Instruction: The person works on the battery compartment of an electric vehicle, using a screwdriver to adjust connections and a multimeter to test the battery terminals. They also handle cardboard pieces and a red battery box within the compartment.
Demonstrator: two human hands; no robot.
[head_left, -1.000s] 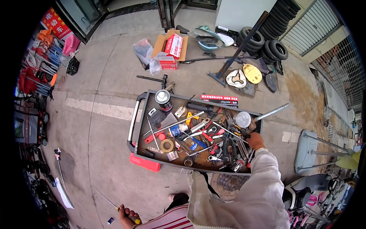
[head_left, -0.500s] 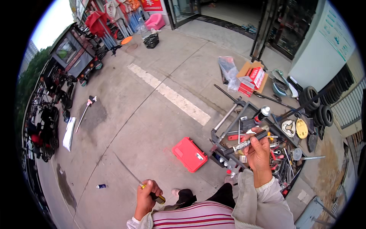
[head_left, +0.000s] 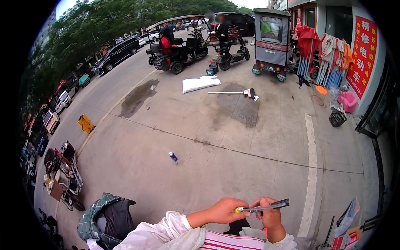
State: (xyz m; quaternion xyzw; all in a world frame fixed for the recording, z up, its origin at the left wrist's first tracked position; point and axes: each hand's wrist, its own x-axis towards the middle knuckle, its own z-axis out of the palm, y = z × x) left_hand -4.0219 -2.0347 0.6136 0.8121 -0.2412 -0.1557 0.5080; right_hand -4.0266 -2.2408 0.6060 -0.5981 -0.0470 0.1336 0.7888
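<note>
My left hand [head_left: 225, 210] is closed round the yellow handle [head_left: 238, 210] of a screwdriver, its metal shaft pointing right. Just beside it, my right hand [head_left: 268, 216] grips a slim black marker-like tube [head_left: 280, 203], which overlaps the shaft. The two hands are close together at the lower middle of the head view, over the concrete ground. Near my left arm is a seat with a checked padded cover [head_left: 100, 216]. A small blue spray can [head_left: 173, 156] stands on the pavement ahead.
Red bike [head_left: 66, 175] at left; yellow board [head_left: 85, 123]; white sack [head_left: 201, 84] and mop [head_left: 251, 93] ahead. Beyond, people [head_left: 166, 43] [head_left: 221, 31] are among electric tricycles and a scooter [head_left: 227, 56]. Enclosed tricycle [head_left: 271, 48], folded umbrellas [head_left: 329, 62], pink chair [head_left: 347, 101] and cardboard box [head_left: 352, 237] are rightward.
My right hand took the black tube from the tool cart. The view swung left toward the street, so the cart left sight, and my two hands came together.
</note>
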